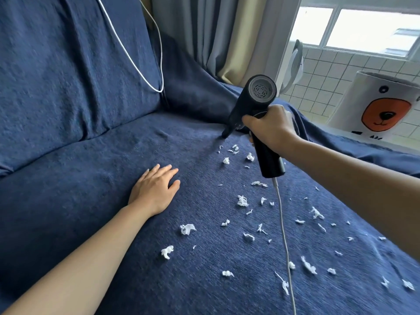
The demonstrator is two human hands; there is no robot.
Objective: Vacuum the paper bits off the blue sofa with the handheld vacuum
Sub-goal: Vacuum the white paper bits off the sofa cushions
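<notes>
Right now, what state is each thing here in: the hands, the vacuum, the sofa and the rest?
Right hand: grips the handheld vacuum.
Left hand: flat on the seat, fingers straight.
Handheld vacuum: nozzle down, tip on the fabric.
Paper bits: scattered, not yet picked up.
Blue sofa: seat littered on its right part.
White cable: plugged into the vacuum's handle, trailing over the seat.
Curtain: hanging drawn.

Single head view, worn on your head, wide-angle. You look forward and down onto sofa seat [91, 212], close range, both forearms entering from bottom edge. Frame tilted; window [363, 30] at top right. No second view to overlap.
</notes>
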